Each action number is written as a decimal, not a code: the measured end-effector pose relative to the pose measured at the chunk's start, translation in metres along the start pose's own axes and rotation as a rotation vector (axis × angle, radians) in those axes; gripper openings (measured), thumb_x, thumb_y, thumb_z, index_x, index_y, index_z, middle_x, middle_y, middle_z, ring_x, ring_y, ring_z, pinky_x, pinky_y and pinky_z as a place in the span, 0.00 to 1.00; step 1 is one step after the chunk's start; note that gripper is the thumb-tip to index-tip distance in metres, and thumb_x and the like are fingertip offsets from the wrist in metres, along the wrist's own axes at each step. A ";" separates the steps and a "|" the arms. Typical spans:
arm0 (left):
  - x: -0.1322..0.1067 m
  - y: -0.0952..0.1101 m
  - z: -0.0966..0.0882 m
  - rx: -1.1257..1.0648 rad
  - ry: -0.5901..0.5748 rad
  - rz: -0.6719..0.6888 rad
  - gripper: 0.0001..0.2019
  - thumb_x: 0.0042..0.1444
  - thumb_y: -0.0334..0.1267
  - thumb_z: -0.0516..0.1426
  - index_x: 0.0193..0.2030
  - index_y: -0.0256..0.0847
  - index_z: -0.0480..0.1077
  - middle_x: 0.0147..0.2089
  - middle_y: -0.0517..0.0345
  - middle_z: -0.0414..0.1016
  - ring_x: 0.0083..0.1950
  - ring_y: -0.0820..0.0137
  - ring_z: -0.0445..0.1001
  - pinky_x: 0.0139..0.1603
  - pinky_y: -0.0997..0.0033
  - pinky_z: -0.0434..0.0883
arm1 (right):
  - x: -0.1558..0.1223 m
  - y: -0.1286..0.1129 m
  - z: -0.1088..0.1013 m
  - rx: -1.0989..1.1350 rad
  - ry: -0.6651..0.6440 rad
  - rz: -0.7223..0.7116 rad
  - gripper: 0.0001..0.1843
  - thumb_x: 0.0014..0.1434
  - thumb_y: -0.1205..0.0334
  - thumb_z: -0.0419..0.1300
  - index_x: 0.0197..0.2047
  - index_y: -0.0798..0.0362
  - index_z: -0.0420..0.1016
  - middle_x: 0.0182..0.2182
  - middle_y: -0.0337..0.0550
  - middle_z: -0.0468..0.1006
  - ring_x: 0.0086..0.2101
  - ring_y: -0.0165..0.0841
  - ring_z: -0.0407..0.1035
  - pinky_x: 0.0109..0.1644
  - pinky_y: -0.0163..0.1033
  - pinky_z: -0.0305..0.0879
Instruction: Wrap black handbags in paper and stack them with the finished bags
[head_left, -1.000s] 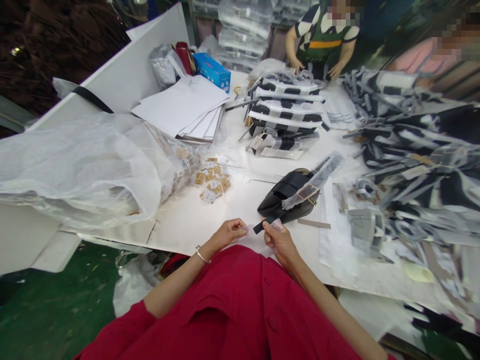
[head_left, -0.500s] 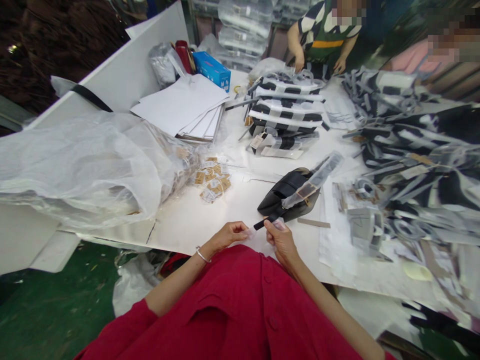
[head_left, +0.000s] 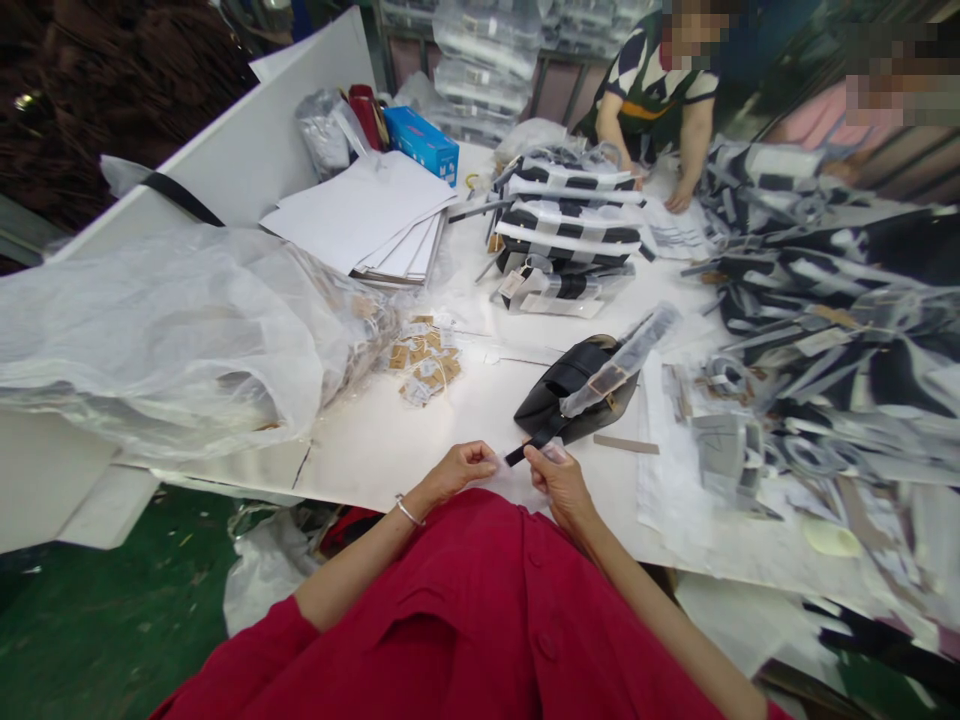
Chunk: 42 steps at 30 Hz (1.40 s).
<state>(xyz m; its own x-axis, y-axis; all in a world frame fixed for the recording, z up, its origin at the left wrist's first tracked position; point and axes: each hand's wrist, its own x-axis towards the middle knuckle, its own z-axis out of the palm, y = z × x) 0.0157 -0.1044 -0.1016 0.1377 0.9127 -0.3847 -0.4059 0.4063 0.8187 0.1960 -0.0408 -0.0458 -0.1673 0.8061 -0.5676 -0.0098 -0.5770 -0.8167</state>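
Note:
A black handbag (head_left: 559, 385) lies on the white table in front of me, tilted, with a clear plastic wrap (head_left: 622, 360) around part of its strap. The bag's black strap (head_left: 525, 452) reaches toward my body. My right hand (head_left: 562, 482) is closed on that strap near its end, together with a bit of thin clear plastic. Just left of the strap's tip, my left hand (head_left: 465, 470) pinches the edge of a thin translucent plastic piece (head_left: 517, 487). Both hands sit at the table's near edge, close to my red shirt.
Small brown tags (head_left: 426, 360) lie left of the bag, beside a large plastic bag (head_left: 187, 340). White sheets (head_left: 367, 215) and a blue box (head_left: 421, 145) stand farther back. Wrapped handbags (head_left: 570, 225) are stacked ahead. Black-and-grey straps (head_left: 840, 330) pile at right. Another person (head_left: 660, 100) works across.
My hands and the black handbag have hardly moved. Across the table, the other person has leaned forward, with both hands lower on the table.

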 end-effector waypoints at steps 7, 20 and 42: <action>0.000 -0.003 -0.002 0.062 0.007 0.013 0.20 0.44 0.49 0.69 0.33 0.35 0.71 0.31 0.59 0.73 0.31 0.73 0.67 0.35 0.73 0.62 | 0.000 0.001 -0.001 -0.005 0.020 -0.009 0.25 0.39 0.48 0.74 0.36 0.55 0.76 0.18 0.29 0.61 0.19 0.22 0.52 0.21 0.30 0.42; 0.004 -0.008 -0.002 0.113 0.044 0.018 0.20 0.42 0.49 0.69 0.31 0.35 0.70 0.29 0.61 0.72 0.29 0.74 0.66 0.33 0.73 0.61 | 0.000 -0.006 0.005 0.029 0.080 -0.091 0.23 0.39 0.47 0.74 0.32 0.54 0.74 0.16 0.28 0.61 0.18 0.23 0.51 0.20 0.32 0.43; 0.004 -0.008 0.001 0.071 0.051 -0.009 0.21 0.41 0.50 0.70 0.32 0.36 0.71 0.31 0.58 0.75 0.32 0.72 0.69 0.37 0.72 0.64 | 0.000 -0.007 0.006 -0.078 0.107 -0.088 0.22 0.40 0.47 0.72 0.33 0.54 0.77 0.16 0.29 0.61 0.19 0.24 0.51 0.22 0.33 0.46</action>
<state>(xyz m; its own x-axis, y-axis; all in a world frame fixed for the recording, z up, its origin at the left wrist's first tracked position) 0.0202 -0.1037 -0.1098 0.0939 0.9065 -0.4117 -0.3395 0.4179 0.8427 0.1906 -0.0377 -0.0393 -0.0627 0.8649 -0.4981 0.0575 -0.4951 -0.8669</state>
